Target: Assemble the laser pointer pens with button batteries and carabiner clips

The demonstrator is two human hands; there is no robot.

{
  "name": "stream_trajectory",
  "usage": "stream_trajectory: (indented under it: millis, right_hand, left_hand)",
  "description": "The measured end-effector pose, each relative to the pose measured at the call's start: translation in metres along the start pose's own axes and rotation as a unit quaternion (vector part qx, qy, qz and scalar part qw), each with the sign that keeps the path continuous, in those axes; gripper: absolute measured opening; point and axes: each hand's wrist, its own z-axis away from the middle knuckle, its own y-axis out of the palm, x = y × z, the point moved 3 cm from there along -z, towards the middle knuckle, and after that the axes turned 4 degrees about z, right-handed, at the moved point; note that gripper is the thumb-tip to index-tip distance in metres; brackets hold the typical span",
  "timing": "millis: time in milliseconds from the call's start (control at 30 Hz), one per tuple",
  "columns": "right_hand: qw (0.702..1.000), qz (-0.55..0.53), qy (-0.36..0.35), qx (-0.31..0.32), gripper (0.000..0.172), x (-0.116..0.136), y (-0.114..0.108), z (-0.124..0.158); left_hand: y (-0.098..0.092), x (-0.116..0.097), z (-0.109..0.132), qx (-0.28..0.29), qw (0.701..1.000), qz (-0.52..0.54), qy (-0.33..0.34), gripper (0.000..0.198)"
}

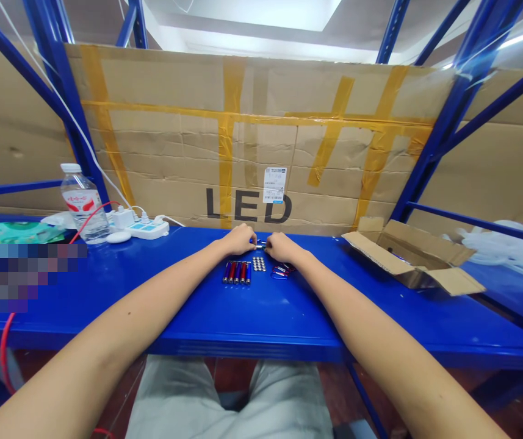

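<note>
My left hand point(241, 239) and my right hand point(282, 249) meet near the back of the blue table. Both have their fingers closed on a small silver-and-blue piece point(260, 246) between them; its exact kind is too small to make out. Just in front of my left hand lies a row of short red and blue metal tubes point(237, 272), like mini flashlight bodies. Beside them, small silver button cells point(259, 264) are laid out in a grid. Red and blue carabiner clips point(281, 272) lie below my right hand, which partly covers them.
An open cardboard box point(410, 253) stands on the table point(288, 317) at the right. To the left are a water bottle point(82, 207), a white power strip point(146, 228) with cables and a green packet point(18, 232). A taped cardboard sheet point(174, 164) closes off the back.
</note>
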Motion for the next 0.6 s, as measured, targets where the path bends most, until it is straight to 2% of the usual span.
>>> stream_trajectory:
  millis: [200,333,433,500,600]
  right_hand:
    - [0.999,-0.038,-0.003,-0.020,0.012,-0.001,0.000,0.004]
    - [0.986,-0.131,-0.011,-0.100,0.016,-0.005,-0.006,0.009]
    - [0.969,-0.195,-0.020,-0.152,0.028,-0.006,-0.009,0.010]
    - [0.964,-0.213,-0.032,-0.154,0.030,-0.004,-0.009,0.010]
    - [0.969,-0.205,-0.055,-0.128,0.022,0.000,-0.008,0.010]
  left_hand:
    - [-0.011,-0.020,0.011,-0.043,0.993,-0.090,0.062,0.019]
    - [-0.017,-0.025,0.018,-0.048,0.998,-0.024,0.045,0.020]
    - [-0.018,-0.027,0.021,-0.043,0.998,0.002,0.047,0.022]
    - [-0.019,-0.028,0.021,-0.040,0.998,-0.011,0.046,0.023]
    - [-0.019,-0.029,0.022,-0.024,0.998,-0.039,0.032,0.026]
